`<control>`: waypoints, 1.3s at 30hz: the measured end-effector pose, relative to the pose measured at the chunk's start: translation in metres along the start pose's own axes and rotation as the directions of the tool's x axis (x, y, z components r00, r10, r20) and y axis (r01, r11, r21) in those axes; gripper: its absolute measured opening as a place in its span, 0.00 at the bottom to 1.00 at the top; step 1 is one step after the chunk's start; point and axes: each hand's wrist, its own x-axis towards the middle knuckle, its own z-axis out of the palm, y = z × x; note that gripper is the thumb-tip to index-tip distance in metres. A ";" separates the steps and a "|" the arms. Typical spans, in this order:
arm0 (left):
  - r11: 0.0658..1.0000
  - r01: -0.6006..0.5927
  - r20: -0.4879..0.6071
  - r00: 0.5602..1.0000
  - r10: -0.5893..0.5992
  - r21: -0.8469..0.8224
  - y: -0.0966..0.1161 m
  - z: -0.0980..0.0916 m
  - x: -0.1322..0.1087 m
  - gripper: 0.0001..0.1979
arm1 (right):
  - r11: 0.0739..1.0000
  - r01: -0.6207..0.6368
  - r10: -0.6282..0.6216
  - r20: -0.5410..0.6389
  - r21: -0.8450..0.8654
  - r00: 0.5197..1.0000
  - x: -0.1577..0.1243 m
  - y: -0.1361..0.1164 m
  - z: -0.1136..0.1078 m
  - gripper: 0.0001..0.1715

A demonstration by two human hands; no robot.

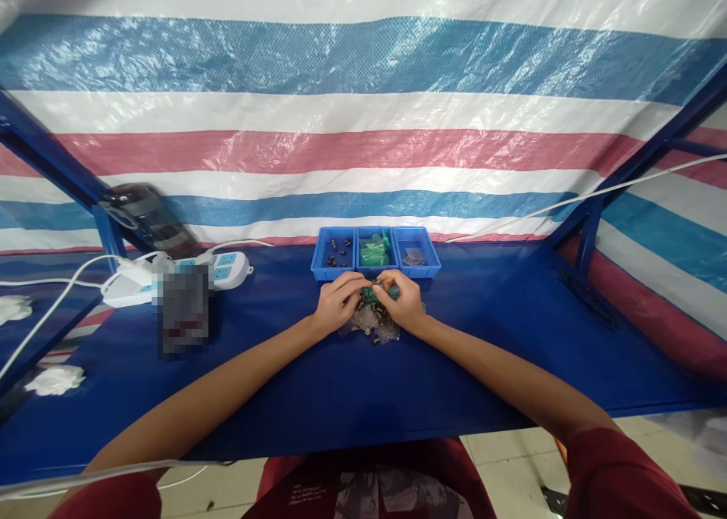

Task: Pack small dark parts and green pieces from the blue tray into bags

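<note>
My left hand and my right hand meet over the blue table, fingers curled together round a small green part pinched between them. Under the hands lies a heap of clear plastic bags and small dark pieces. Just behind stand three small blue bins: the left bin holds a few dark bits, the middle bin holds green parts, the right bin holds flat greyish pieces.
A white power strip with cables lies at the left, beside a blurred dark box. White crumpled cloths sit at the far left. Blue frame posts flank the table; a striped tarp hangs behind.
</note>
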 end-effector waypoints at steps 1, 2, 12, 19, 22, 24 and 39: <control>1.000 0.000 0.000 1.000 0.000 -0.002 0.000 0.000 0.000 0.13 | 1.000 0.001 -0.001 0.001 0.001 1.000 0.000 0.000 0.000 0.08; 1.000 -0.001 0.000 1.000 0.001 -0.005 0.000 0.000 0.000 0.13 | 1.000 0.003 -0.003 0.000 0.003 1.000 0.000 0.000 0.000 0.09; 1.000 0.007 0.002 1.000 -0.007 -0.013 0.000 -0.001 0.000 0.14 | 1.000 -0.006 0.006 0.014 0.007 1.000 0.000 0.001 0.000 0.10; 1.000 0.010 -0.010 1.000 -0.010 -0.006 0.002 -0.002 0.001 0.13 | 1.000 -0.016 0.016 0.026 0.008 1.000 0.000 0.002 0.001 0.11; 1.000 0.009 -0.005 1.000 -0.009 -0.003 0.002 -0.001 0.001 0.14 | 1.000 -0.017 0.016 0.029 0.012 0.999 0.000 0.002 0.000 0.11; 1.000 0.008 -0.005 1.000 -0.008 0.002 0.002 -0.001 0.000 0.14 | 1.000 -0.019 0.018 0.032 0.008 0.999 0.000 0.001 0.000 0.11; 1.000 -0.010 -0.010 1.000 0.010 0.008 0.003 -0.002 0.001 0.16 | 0.999 0.018 -0.017 0.042 -0.029 0.999 0.000 0.003 0.000 0.13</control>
